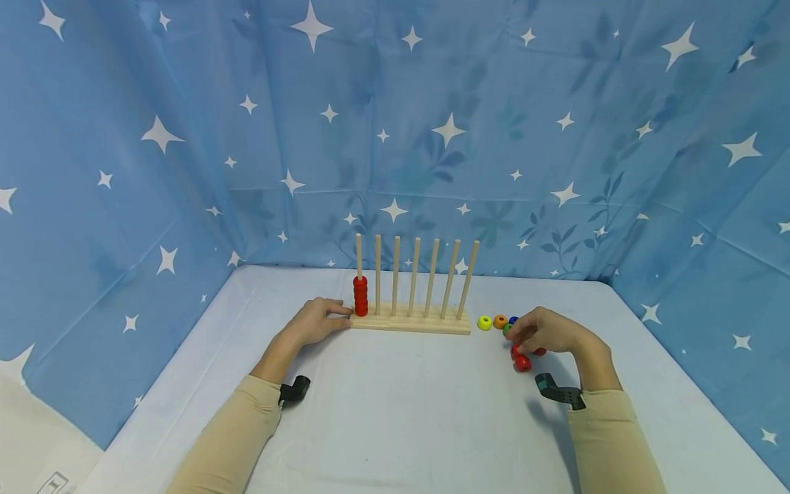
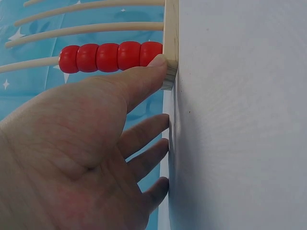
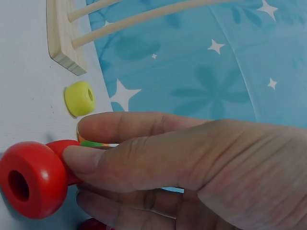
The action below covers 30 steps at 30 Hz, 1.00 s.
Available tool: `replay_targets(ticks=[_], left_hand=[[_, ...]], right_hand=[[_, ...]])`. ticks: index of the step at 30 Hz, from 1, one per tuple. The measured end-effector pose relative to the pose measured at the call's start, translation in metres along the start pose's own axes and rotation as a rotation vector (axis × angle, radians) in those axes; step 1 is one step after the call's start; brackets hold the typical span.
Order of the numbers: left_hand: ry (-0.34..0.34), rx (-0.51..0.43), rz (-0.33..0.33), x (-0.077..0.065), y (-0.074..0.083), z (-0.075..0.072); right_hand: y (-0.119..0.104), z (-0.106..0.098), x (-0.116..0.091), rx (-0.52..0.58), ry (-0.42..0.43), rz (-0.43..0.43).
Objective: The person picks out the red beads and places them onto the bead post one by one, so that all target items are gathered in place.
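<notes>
A wooden base [image 1: 410,322] carries several upright pegs. Round red beads [image 1: 361,296] are stacked on its leftmost peg. My left hand [image 1: 317,320] touches the left end of the base. In the left wrist view its thumb [image 2: 146,76] rests at the base's corner beside the lowest bead, other fingers stretched out behind. To the right of the base, my right hand [image 1: 543,331] pinches a red bead [image 3: 60,146], partly hidden by the thumb. Another red bead [image 3: 31,179] lies close by, its hole showing. A further red bead [image 1: 540,351] shows beneath the hand.
A yellow bead [image 1: 485,322] and an orange bead [image 1: 500,321] lie between the base and my right hand. Green [image 1: 508,329] and blue [image 1: 513,320] beads are partly covered by the fingers. A starred blue curtain [image 1: 395,137] hangs behind the white table [image 1: 395,412].
</notes>
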<state>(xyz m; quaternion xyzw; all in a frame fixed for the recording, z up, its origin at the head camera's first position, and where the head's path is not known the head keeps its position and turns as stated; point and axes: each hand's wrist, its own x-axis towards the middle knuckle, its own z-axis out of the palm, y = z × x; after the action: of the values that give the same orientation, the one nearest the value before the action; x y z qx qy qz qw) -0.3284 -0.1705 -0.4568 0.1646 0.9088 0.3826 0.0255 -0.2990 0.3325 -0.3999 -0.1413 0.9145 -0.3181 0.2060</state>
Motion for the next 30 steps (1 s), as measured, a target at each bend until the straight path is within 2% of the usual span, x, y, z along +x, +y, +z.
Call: replay_targets(ticks=[8,16,30], left_hand=[[0.001,-0.001,0.004,0.0005,-0.0014,-0.0001],[-0.004,0.002,0.008,0.0015,-0.0016,0.0008],[-0.002,0.002,0.013,0.0012,-0.0018,0.0005]], right_hand=[[-0.0020,0.0035,0.0047,-0.047,0.007,-0.011],[-0.0045,0.0062,0.0068,-0.078,0.012,0.024],[-0.0077,0.0047,0.0051,-0.075,0.016,-0.001]])
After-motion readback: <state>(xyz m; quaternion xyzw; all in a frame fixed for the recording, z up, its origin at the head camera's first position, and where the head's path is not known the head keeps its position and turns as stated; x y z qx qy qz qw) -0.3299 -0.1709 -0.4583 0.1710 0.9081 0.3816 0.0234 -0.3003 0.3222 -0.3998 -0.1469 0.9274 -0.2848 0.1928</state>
